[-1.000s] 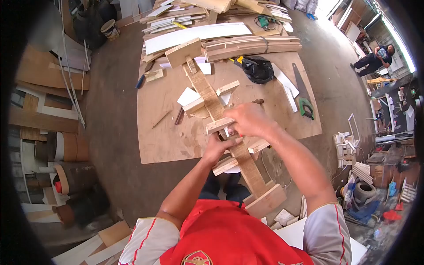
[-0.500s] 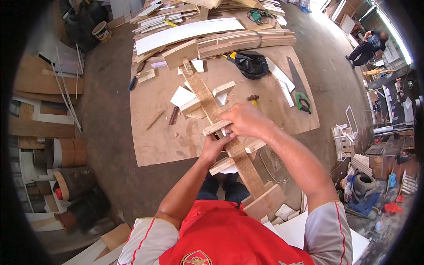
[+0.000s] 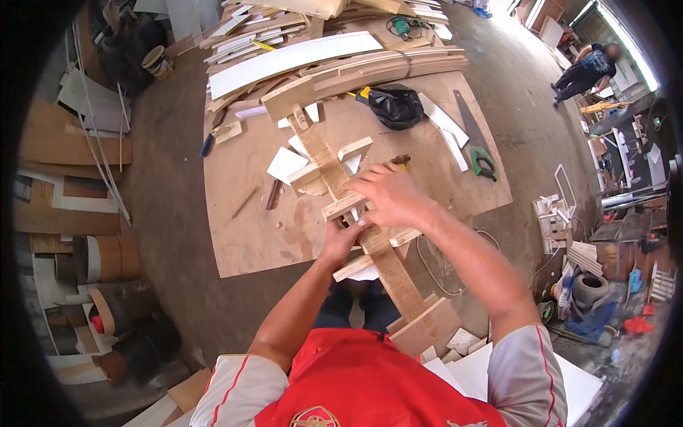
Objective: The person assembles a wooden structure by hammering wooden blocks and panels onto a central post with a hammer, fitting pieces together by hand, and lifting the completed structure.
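A long wooden plank point(image 3: 400, 281) runs from near my body out over the board-topped table, with short wooden crosspieces fixed along it. Near its middle, both hands meet at a short wooden block point(image 3: 337, 208) lying across the plank. My left hand point(image 3: 339, 240) is closed on the block's near side from below, thumb up. My right hand point(image 3: 398, 196) grips the block's right end, its thumb beside my left thumb and its fingers reaching over the plank. A small white piece point(image 3: 355, 213) shows between the thumbs. What the fingertips do underneath is hidden.
On the tabletop point(image 3: 242, 249) lie a hammer point(image 3: 403, 160) partly behind my right hand, a green-handled saw point(image 3: 484, 164), a black bag point(image 3: 400, 107) and white offcuts point(image 3: 287, 165). Stacked boards point(image 3: 384, 71) and a green power tool point(image 3: 405, 27) sit at the back. A person point(image 3: 587, 70) stands far right.
My right hand's fingers have stretched out over the plank, where they were curled before. My left hand still holds the same spot. The whole view has shifted slightly.
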Available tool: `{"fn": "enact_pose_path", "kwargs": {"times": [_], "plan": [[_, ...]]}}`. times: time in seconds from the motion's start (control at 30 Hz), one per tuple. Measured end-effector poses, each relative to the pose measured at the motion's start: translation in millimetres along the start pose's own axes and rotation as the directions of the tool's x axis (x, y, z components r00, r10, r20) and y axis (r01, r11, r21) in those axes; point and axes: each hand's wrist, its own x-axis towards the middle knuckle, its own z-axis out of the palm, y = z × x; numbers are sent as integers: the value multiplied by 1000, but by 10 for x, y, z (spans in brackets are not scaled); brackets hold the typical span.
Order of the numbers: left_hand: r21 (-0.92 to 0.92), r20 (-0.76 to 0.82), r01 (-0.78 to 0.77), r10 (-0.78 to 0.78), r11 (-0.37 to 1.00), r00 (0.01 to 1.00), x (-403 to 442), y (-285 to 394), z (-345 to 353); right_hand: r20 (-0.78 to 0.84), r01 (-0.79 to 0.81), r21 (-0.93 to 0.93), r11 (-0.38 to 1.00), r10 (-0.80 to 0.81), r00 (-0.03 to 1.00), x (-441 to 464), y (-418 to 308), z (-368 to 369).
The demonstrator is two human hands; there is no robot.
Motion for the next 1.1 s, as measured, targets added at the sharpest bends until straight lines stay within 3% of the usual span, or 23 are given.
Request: {"fn": "enact_pose_path", "kwargs": {"times": [0.07, 0.13, 0.2, 0.27, 0.33, 0.4, 0.53, 0.6, 0.63, 0.73, 0.8, 0.83, 0.87, 0.97, 1.07, 1.1], "plan": [[-20, -25, 43, -43, 999, 999, 3, -23, -34, -185, -2, 41, 999, 9, 983, -59, 60, -95], [72, -6, 110, -110, 991, 994, -1, 9, -63, -324, -154, 282, 947, 245, 914, -216, 298, -86], [82, -45, 132, -128, 988, 991, -51, 50, -37, -259, -334, 682, 650, 642, 722, -563, 954, 217], [72, -61, 56, -51, 996, 997, 7, -120, -105, -132, -687, 434, 582, 796, 591, -851, 1438, 548], [73, -114, 55, -46, 996, 992, -31, -105, -86, 43, -846, 203, 493, 858, 511, -1099, 1690, 1096], [85, -144, 64, -51, 994, 988, -58, -66, -26, 81, -832, -23, 554, 831, 551, -1294, 1878, 1728], [132, -211, 20, 8, 991, 978, -61, -194, 10, 105, -808, 111, 578, 802, 588, -1425, 2025, 2146], [139, -235, 23, 11, 990, 972, -46, -254, 23, -22, -799, 214, 562, 820, 571, -1546, 2230, 2316], [124, -246, 35, -3, 992, 969, -44, -282, 20, -89, -788, 259, 558, 826, 556, -1570, 2314, 2288], [70, -255, -42, 59, 997, 965, -20, -475, 61, 68, -787, 246, 566, 800, 597, -1681, 2430, 1897], [60, -285, -92, 105, 994, 953, -74, -535, 75, 51, -730, 314, 607, 757, 651, -1702, 2155, 1337], [66, -309, -99, 115, 993, 944, -108, -546, 108, 42, -696, 348, 628, 731, 681, -1732, 2036, 1209], [70, -333, -107, 124, 992, 935, -134, -543, 131, -69, -529, 534, 659, 658, 750, -1910, 2153, 1336], [54, -344, -75, 89, 996, 935, -217, -464, 204, 186, -534, 729, 428, 626, 757, -1984, 1692, 559], [20, -364, -154, 151, 988, 919, -269, -480, 249, 10, -370, 483, 793, 418, 908, -2166, 1563, 395], [33, -374, -168, 168, 985, 912, -274, -502, 248, 5, -309, 437, 845, 342, 940, -2143, 1478, 304]]}}
